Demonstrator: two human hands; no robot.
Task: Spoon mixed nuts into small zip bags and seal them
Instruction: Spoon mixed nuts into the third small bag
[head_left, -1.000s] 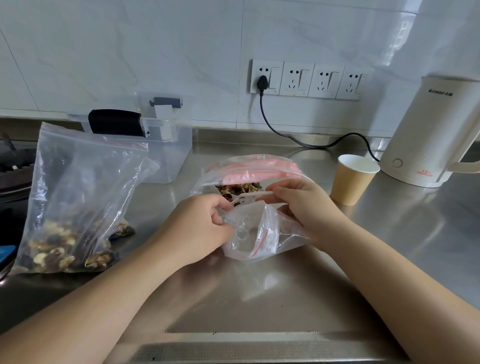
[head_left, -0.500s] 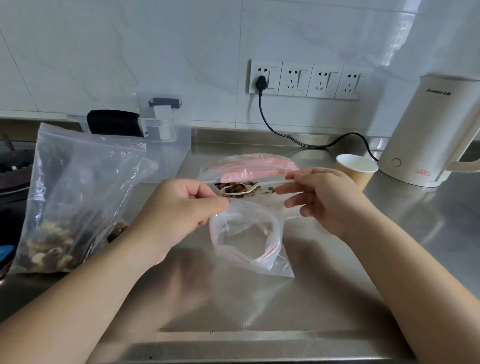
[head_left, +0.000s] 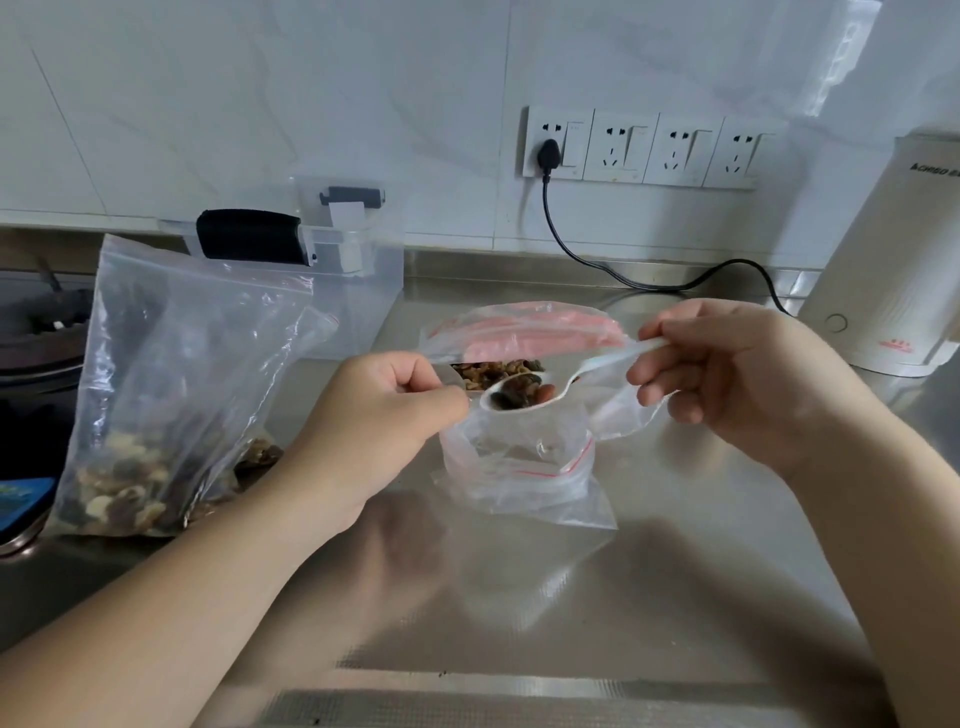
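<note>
1. Steel counter (head_left: 675, 571) under white tiles: your small zip bag (head_left: 519, 467) stands open at frame centre, seemingly empty.
2. Left hand (head_left: 374, 426) pinches its rim; right hand (head_left: 727, 379) grips the loaded spoon (head_left: 524, 395) above its mouth.
3. Tipping, further scoops and sealing all remain.

- One head-worn view only, looking forward and down from the person's own position
- It faces the steel bench (head_left: 675, 545) and the tiled wall behind it, with the socket strip (head_left: 639, 148) high in frame
- Close in: both forearms enter from the lower edge
- Wide-angle lens bends the edges
</note>
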